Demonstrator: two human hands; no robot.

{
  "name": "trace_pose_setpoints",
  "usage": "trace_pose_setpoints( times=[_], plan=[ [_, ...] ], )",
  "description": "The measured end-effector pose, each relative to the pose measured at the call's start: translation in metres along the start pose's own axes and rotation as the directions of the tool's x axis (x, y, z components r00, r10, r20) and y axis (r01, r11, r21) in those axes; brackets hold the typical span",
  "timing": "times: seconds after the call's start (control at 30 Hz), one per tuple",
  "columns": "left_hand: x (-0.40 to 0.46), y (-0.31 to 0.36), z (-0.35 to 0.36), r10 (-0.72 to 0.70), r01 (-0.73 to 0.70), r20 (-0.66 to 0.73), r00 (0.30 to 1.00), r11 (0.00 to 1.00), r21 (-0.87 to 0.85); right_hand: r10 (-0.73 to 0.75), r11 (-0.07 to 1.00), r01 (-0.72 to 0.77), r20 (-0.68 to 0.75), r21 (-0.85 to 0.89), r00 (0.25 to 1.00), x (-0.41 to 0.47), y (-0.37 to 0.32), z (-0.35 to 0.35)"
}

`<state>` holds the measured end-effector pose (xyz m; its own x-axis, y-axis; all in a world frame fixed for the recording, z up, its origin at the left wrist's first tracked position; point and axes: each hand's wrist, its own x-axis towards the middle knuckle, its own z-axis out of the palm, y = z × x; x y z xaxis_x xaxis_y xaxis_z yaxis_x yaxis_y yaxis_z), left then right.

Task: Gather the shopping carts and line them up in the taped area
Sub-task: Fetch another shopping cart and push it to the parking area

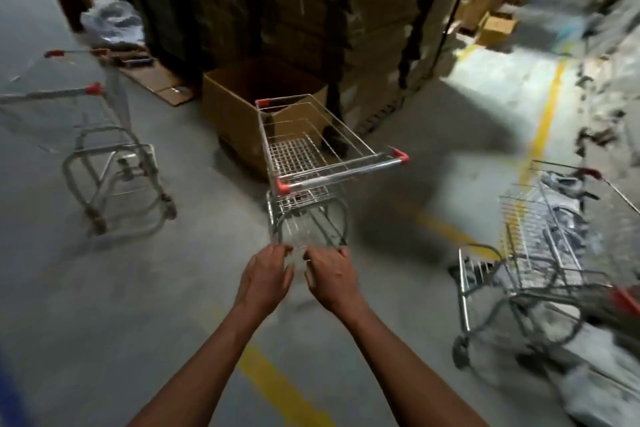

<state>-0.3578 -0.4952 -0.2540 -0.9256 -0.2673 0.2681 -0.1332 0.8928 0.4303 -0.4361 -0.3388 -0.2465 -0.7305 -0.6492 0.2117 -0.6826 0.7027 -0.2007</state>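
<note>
Both hands (300, 276), side by side with fingers curled, grip blurred wire behind the middle cart (311, 156).

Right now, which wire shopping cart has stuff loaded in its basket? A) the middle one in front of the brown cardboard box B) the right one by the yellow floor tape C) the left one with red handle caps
B: the right wire shopping cart holds crumpled grey material, though blur hides exactly what; the middle cart shows only bare mesh.
</note>
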Motion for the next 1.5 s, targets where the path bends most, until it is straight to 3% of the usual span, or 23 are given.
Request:
trace_pose_setpoints(
  times=[0.23, 0.5, 0.97, 1.1, 1.33, 1.5],
  plan=[
    [0.048, 0.155, 0.099, 0.270, -0.257, 0.170, 0.948, 0.962, -0.095, 0.344, 0.937, -0.346, -0.058, -0.037, 0.937, -0.096, 0.154, -0.041],
    [0.083, 0.309, 0.193, 0.593, -0.558, 0.266, 0.760, 0.805, -0.202, 0.573, 0.805, -0.583, -0.110, -0.109, 0.812, -0.164, 0.286, -0.081],
    [0.167, 0.546, 0.320, 0.817, -0.756, 0.364, 0.446, 0.562, -0.336, 0.765, 0.593, -0.781, -0.165, -0.195, 0.622, -0.222, 0.499, -0.161],
    [0.167, 0.600, 0.337, 0.865, -0.776, 0.356, 0.353, 0.483, -0.405, 0.842, 0.476, -0.861, -0.190, -0.177, 0.504, -0.249, 0.539, -0.178],
    [0.158, 0.678, 0.375, 0.849, -0.750, 0.409, 0.335, 0.503, -0.429, 0.887, 0.413, -0.893, -0.145, -0.177, 0.439, -0.286, 0.615, -0.209],
    [0.152, 0.724, 0.419, 0.754, -0.696, 0.525, 0.395, 0.618, -0.364, 0.897, 0.432, -0.879, -0.007, -0.204, 0.442, -0.315, 0.688, -0.213]
  ],
)
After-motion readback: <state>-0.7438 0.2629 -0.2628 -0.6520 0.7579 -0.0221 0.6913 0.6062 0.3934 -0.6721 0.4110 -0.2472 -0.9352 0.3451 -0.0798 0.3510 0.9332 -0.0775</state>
